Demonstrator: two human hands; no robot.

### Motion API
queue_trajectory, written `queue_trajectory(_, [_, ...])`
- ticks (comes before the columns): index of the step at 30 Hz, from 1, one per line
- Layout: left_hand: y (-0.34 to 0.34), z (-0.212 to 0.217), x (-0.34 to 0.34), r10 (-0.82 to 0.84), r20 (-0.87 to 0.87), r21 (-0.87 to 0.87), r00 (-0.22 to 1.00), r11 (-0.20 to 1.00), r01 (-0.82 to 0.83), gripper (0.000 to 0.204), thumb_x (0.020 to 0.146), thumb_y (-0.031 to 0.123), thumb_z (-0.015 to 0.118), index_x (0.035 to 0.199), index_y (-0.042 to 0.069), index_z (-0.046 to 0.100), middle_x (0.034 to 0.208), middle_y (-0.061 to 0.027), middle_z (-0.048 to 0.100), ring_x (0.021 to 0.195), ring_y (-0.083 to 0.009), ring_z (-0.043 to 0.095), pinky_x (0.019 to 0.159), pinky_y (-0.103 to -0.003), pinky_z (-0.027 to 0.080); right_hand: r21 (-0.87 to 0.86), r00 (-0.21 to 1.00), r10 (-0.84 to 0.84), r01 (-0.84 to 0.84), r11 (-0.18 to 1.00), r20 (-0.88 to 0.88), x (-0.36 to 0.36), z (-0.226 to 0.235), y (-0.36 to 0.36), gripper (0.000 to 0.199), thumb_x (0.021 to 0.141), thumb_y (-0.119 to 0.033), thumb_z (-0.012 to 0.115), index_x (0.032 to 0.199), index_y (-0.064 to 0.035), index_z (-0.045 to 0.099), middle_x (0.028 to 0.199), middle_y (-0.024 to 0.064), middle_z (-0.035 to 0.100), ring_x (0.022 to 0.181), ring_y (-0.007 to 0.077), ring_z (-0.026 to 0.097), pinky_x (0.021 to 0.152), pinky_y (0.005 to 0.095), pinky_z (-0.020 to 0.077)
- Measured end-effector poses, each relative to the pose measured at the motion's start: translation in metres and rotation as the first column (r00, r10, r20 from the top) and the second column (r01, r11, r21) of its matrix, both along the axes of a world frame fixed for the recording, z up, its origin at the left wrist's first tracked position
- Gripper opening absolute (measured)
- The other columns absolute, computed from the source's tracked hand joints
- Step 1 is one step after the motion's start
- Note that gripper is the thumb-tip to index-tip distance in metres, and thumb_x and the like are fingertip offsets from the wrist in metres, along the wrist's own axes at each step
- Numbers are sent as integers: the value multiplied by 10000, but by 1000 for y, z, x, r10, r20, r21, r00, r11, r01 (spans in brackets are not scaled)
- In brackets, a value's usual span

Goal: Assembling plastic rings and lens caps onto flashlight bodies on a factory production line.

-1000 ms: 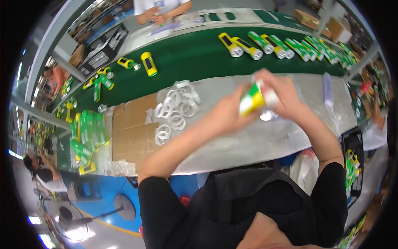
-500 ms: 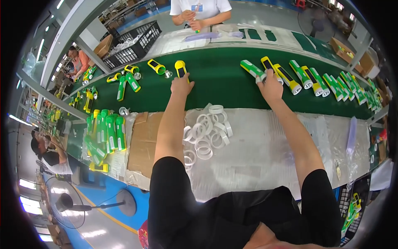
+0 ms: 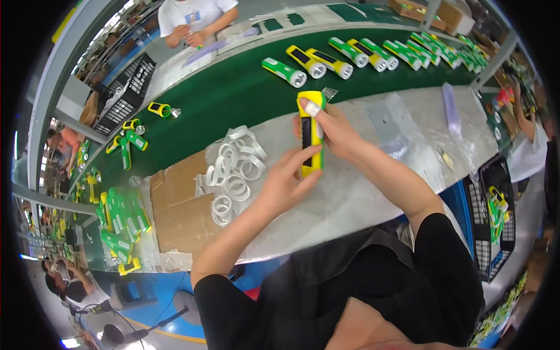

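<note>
A yellow flashlight (image 3: 307, 135) with a dark panel on its face stands nearly lengthwise in front of me, between both hands. My right hand (image 3: 338, 131) is closed round its upper part, the white-wrapped thumb lying across the face. At the lower end, my left hand (image 3: 289, 182) grips it between thumb and fingers. Left of that hand lies a loose heap of white plastic rings (image 3: 238, 188) on the covered bench. Beyond my hands, a green-and-white flashlight (image 3: 283, 71) and several yellow ones lie side by side on the green belt.
Green flashlight bodies (image 3: 119, 216) are piled at the left beside a cardboard sheet (image 3: 181, 195). Further pieces lie on the belt (image 3: 216, 99). A black crate (image 3: 496, 216) with flashlights stands at the right. Across the belt a person in white (image 3: 195, 20) handles something small.
Both hands have drawn back from the belt and come together over the bench on one yellow flashlight. My view has swung to the right; the flashlight row appears further left.
</note>
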State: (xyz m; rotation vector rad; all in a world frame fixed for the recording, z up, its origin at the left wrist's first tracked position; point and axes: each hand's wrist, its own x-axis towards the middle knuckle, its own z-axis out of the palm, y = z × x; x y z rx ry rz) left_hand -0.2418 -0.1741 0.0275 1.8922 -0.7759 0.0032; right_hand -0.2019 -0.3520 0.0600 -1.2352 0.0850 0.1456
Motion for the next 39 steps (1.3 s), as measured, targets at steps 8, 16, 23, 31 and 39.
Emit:
queue_trajectory(8, [-61,-20,-5,-412,-536,-646,737,762,-44,534,1022,358,469,1398,-12,387,1199,-224,620,1086,-281,634,854,-379,543,36,951,308,-308,951,26,-133,-23,-47,653,817,-526,705,1211,-43,512,811,95,604,683,187,607,633,315,494])
queue_trajectory(16, [-64,2,-54,-222,-486,-328,845,943,59,401,1017,301,479,1056,-56,658,1086,-164,675,989,-248,645,885,-359,494,-77,928,368,-364,928,51,-173,-33,-56,677,857,-549,666,1257,-43,460,919,96,613,794,187,627,731,323,514])
queue_trajectory(23, [-79,-13,-73,-172,214,-329,962,914,237,273,984,172,446,1035,18,666,1085,-129,667,1071,-321,590,947,-412,424,-135,976,107,-81,987,192,-173,-61,-46,479,977,-323,579,1334,-42,425,1031,90,598,845,174,625,771,317,513])
queue_trajectory(31, [-105,-53,-25,67,289,36,955,996,-80,490,881,316,646,1255,11,562,1267,-151,580,1178,-353,516,951,-418,414,114,998,-57,54,992,25,-178,-47,-77,492,972,-374,559,1321,-46,446,912,117,586,793,201,599,716,323,496])
queue_trajectory(39, [-104,-65,-8,-31,228,78,973,997,14,483,806,203,724,1244,49,592,1139,-144,593,1034,-315,550,898,-401,435,45,997,-48,45,998,64,-183,-47,-89,524,933,-430,595,1257,-35,480,835,116,576,713,192,569,669,307,466])
